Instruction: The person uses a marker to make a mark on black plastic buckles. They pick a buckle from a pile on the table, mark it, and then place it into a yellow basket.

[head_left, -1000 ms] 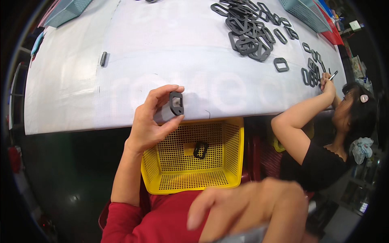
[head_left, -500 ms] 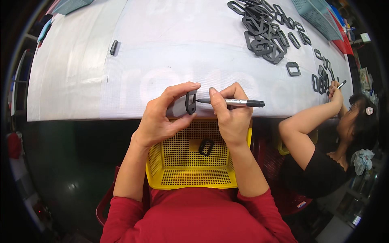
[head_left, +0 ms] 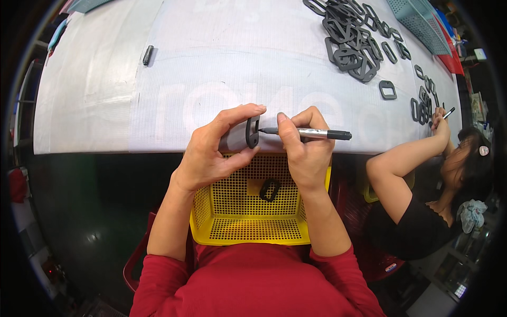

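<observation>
My left hand (head_left: 211,140) is closed around a thick grey piece with a black slotted frame (head_left: 253,133) on its right face, the thumb below and fingers above. My right hand (head_left: 307,161) pinches a silver and black marker pen (head_left: 316,134), held nearly level. Its dark tip points left and meets, or almost meets, the slotted face; I cannot tell if they touch. Under both hands sits a yellow perforated basket (head_left: 200,217), with one black frame (head_left: 270,190) inside.
A heap of dark slotted frames (head_left: 351,42) covers the table's far right. A black pen cap (head_left: 148,55) lies on the white table (head_left: 95,105). Blue baskets (head_left: 417,24) stand at the far edges. At right, a person (head_left: 393,166) holds another pen beside more frames.
The view has shifted slightly, so the table's things sit a little differently. My hands keep the same hold, with the marker tip still at the slotted face.
</observation>
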### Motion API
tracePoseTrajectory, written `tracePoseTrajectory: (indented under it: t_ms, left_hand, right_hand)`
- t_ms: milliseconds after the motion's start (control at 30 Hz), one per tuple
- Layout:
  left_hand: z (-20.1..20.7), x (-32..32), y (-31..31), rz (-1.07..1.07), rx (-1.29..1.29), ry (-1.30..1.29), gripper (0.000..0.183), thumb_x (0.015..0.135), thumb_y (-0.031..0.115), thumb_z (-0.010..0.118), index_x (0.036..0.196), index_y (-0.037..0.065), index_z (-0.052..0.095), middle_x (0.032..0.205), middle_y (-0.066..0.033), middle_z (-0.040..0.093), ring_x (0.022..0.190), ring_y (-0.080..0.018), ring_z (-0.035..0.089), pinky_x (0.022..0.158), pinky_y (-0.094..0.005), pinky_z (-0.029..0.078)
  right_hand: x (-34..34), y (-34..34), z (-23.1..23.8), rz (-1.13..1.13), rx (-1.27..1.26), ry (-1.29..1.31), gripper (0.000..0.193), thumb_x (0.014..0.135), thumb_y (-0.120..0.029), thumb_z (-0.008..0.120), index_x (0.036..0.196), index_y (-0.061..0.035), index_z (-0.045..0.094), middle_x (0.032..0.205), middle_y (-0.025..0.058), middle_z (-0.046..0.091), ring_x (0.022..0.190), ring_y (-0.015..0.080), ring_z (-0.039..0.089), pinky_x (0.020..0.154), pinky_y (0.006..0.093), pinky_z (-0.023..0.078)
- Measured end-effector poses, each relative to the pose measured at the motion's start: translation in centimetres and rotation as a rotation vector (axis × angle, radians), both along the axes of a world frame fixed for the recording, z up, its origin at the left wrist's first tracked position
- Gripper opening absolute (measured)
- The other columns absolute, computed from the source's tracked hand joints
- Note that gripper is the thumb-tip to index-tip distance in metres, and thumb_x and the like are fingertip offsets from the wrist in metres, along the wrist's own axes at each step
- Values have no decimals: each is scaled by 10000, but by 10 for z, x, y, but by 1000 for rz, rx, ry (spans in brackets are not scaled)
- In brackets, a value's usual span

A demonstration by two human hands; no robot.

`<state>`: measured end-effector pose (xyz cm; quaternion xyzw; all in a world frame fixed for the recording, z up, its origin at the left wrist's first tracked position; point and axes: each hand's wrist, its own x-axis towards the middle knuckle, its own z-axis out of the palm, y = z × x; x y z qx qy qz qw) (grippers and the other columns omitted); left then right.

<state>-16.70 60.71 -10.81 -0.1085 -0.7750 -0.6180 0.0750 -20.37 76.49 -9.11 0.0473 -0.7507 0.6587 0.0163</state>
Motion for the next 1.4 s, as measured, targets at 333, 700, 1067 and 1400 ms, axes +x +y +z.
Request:
tracePoseTrajectory:
  t_ms: [333,700,1067,1400]
  left_hand:
    - [2,0,0,-8,20,-12,547,688,-30,654,1198,92,498,1172,-66,570,1053,-210,570,883,-306,475]
    - [24,-3,-4,-210,357,-288,652,720,-11,649,1316,52,395,1156,-140,569,1037,-215,573,908,-338,459]
    - [30,-4,11,-55,435,-31,585,791,-55,572,1332,20,364,1285,-162,475,1246,-276,405,1020,-381,355]
    - [18,3,11,174,128,70,266,787,-26,618,1050,13,600,956,-86,645,833,-153,629,736,-251,510]
  right_hand:
    - [0,-2,2,-5,38,21,222,776,-78,654,642,-31,484,534,-20,502,471,25,423,425,197,331]
    - [-9,24,19,192,-276,120,161,858,-59,582,1017,-31,590,895,68,633,657,71,550,526,176,403]
    - [-12,15,23,195,-618,-387,206,779,-50,677,971,-37,604,752,37,644,624,54,526,543,170,397]
    - [-3,11,16,192,-330,-394,290,905,-228,548,1103,-17,573,803,57,625,645,80,584,517,175,446]
